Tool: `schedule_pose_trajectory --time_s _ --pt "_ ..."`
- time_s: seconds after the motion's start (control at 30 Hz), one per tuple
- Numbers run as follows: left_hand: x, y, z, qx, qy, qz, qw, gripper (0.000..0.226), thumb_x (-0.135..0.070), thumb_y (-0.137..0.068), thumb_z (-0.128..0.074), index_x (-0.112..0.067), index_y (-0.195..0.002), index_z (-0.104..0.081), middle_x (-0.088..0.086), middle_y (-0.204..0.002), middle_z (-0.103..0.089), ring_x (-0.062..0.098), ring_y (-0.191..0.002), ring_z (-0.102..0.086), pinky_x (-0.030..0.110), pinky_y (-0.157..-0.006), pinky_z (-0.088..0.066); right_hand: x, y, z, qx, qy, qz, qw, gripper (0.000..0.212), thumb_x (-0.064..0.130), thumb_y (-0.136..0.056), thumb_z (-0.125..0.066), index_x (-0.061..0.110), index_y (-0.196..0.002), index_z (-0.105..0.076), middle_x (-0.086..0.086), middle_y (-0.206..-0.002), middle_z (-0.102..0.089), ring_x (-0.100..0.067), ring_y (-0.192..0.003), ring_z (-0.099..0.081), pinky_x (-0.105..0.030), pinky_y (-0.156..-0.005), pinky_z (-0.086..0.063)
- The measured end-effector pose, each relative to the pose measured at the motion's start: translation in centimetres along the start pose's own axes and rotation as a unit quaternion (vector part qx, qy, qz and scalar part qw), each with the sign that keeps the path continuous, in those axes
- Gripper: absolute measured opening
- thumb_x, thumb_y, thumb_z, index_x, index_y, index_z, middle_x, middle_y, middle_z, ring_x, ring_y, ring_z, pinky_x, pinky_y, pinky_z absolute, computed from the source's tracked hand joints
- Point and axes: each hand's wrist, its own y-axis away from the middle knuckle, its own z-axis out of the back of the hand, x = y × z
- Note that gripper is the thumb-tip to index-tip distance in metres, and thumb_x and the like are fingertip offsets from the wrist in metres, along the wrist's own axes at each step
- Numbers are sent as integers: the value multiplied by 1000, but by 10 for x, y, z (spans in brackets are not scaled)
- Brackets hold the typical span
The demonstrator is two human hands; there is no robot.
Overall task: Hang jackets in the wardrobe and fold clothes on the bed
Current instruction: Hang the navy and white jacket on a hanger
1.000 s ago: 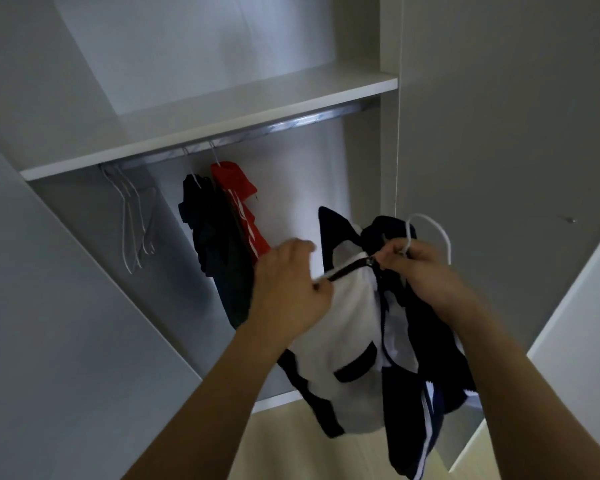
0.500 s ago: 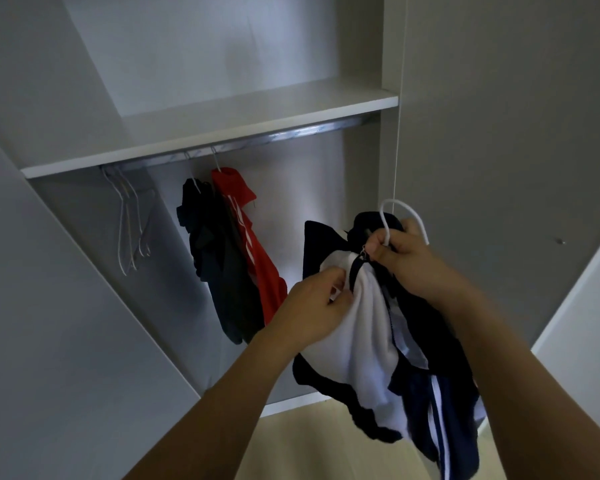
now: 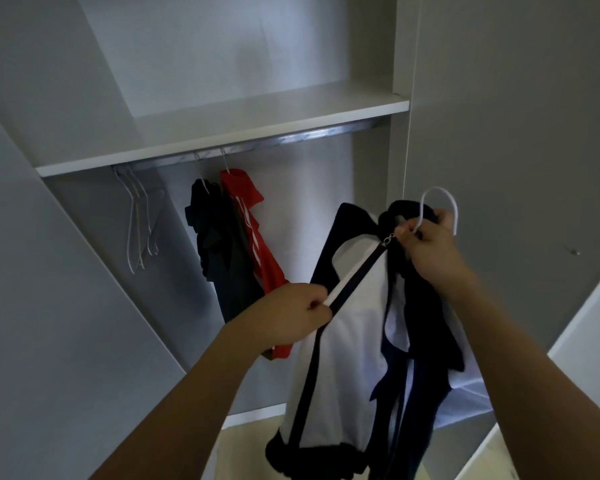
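A white and navy zip jacket [image 3: 347, 344] hangs on a white hanger [image 3: 444, 202] in front of the open wardrobe. My right hand [image 3: 426, 247] grips the hanger at the base of its hook, by the jacket's collar and zip pull. My left hand [image 3: 291, 317] pinches the jacket's front edge along the dark zipper strip and holds it out to the left. On the metal rail [image 3: 291, 140] under the shelf hang a red jacket [image 3: 257, 251] and a dark jacket [image 3: 215, 244].
Several bare white hangers [image 3: 139, 220] hang at the rail's left end. A white shelf [image 3: 222, 133] runs above the rail. Open wardrobe doors [image 3: 49, 306] stand at left and right. The rail's right half is bare.
My left hand slid down the zipper edge and pulled the jacket's front taut and open to the left. My right hand lifted the hanger slightly.
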Motion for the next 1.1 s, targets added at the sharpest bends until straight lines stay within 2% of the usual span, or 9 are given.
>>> schedule_pose_trajectory --time_s 0.13,0.3,0.43,0.53,0.6,0.7,0.8,0.9,1.1 --pt "-9 -10 -8 -81 -13 2 997 26 -48 -92 -51 -23 -83 -49 -5 -72 -59 5 -57 -53 27 -57 -45 11 -4 -16 48 -59 -15 997 23 14 -98 -54 -6 -110 -52 -4 -101 -42 17 -62 -51 -1 -58 -37" --pt "-36 -40 -13 -162 -74 -29 984 23 -37 -101 -45 -23 -83 -45 -3 -72 -54 17 -63 -54 30 -57 -39 22 -6 -32 78 -46 0 996 16 14 -98 -55 0 -101 -61 0 -113 -32 9 -80 -49 4 -66 -36" --pt "-22 -24 3 -96 -53 -35 993 29 -36 -100 -49 -29 -72 -46 -8 -66 -52 6 -62 -53 27 -58 -38 22 -16 -12 12 -18 -8 1000 24 11 -96 -58 -11 -106 -59 -1 -114 -34 9 -84 -50 11 -75 -27" --pt "-1 -3 16 9 -27 38 999 26 -39 -96 -53 -27 -74 -57 -5 -69 -59 8 -65 -60 28 -65 -50 24 -27 5 1 -42 -40 998 17 20 -97 -57 5 -100 -63 -15 -135 -44 -24 -109 -57 -28 -109 -38" --pt "0 -2 20 18 -41 70 997 25 -41 -96 -53 -19 -85 -60 3 -77 -62 18 -70 -63 35 -71 -54 31 -29 4 9 -53 -44 998 18 23 -97 -56 7 -100 -62 -19 -135 -45 -23 -105 -58 -31 -105 -43" --pt "-20 -20 11 -76 -13 27 997 35 -50 -96 -49 -16 -87 -54 -2 -72 -56 12 -61 -53 29 -57 -44 44 -27 -16 43 -49 -7 998 30 23 -96 -58 -3 -112 -57 -14 -128 -44 1 -84 -53 -1 -75 -42" --pt "-37 -32 4 -134 -14 -29 990 34 -37 -102 -45 -8 -85 -52 6 -72 -56 17 -62 -50 33 -58 -40 56 -21 -25 71 -37 16 997 18 23 -96 -58 6 -96 -63 -7 -131 -34 -4 -94 -53 -15 -93 -43" --pt "-27 -23 16 -87 -39 -41 995 28 -33 -102 -45 -13 -85 -55 4 -76 -59 17 -68 -55 32 -63 -44 56 -21 -13 44 -56 3 997 17 18 -97 -58 14 -80 -61 -8 -119 -46 -12 -95 -55 -34 -105 -42" --pt "11 -5 34 54 -97 82 990 28 -41 -96 -52 -15 -90 -61 3 -87 -62 22 -82 -65 33 -76 -54 57 -26 2 31 -136 -25 990 19 14 -95 -60 14 -75 -61 -1 -114 -38 -4 -84 -55 -24 -93 -47"
